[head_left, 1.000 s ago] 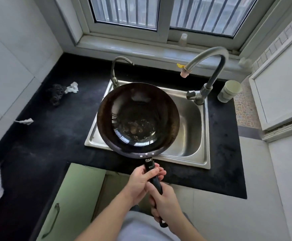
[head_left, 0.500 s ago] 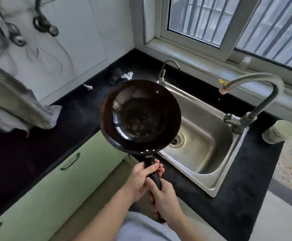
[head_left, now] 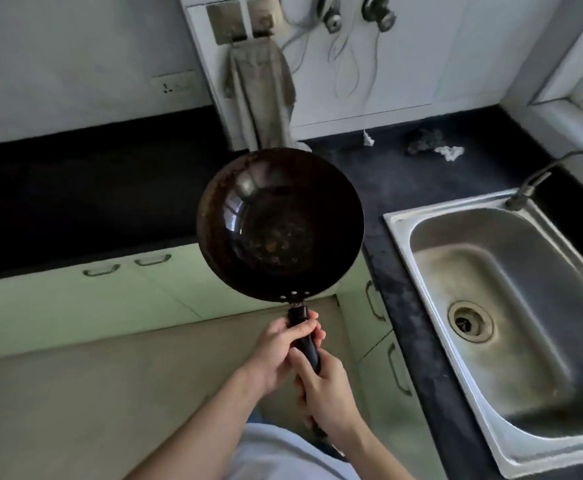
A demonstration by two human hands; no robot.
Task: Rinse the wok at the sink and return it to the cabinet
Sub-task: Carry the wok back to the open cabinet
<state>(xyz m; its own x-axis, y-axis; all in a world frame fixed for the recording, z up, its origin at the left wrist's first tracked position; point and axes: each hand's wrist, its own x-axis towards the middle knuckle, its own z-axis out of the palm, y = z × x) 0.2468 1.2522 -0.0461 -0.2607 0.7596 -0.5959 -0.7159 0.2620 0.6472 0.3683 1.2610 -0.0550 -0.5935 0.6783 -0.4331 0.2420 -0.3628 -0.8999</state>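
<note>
I hold a dark round wok (head_left: 279,225) level in the air by its black handle (head_left: 305,344), bowl facing up, with brownish specks at the bottom. My left hand (head_left: 279,355) grips the handle nearer the bowl, and my right hand (head_left: 328,393) grips it lower down. The wok hangs over the floor in front of the pale green cabinet doors (head_left: 110,299), to the left of the steel sink (head_left: 512,323). The sink basin is bare, with its drain (head_left: 470,321) visible.
A black countertop (head_left: 75,188) runs along the wall and around the sink. A grey towel (head_left: 259,95) hangs on the wall behind the wok. A scouring pad and crumpled paper (head_left: 432,143) lie on the counter. A small tap (head_left: 553,174) stands at the sink's far edge.
My view has swung left, and the wok has moved from above the sink to in front of the green cabinets. Both hands keep the same grip on the handle.
</note>
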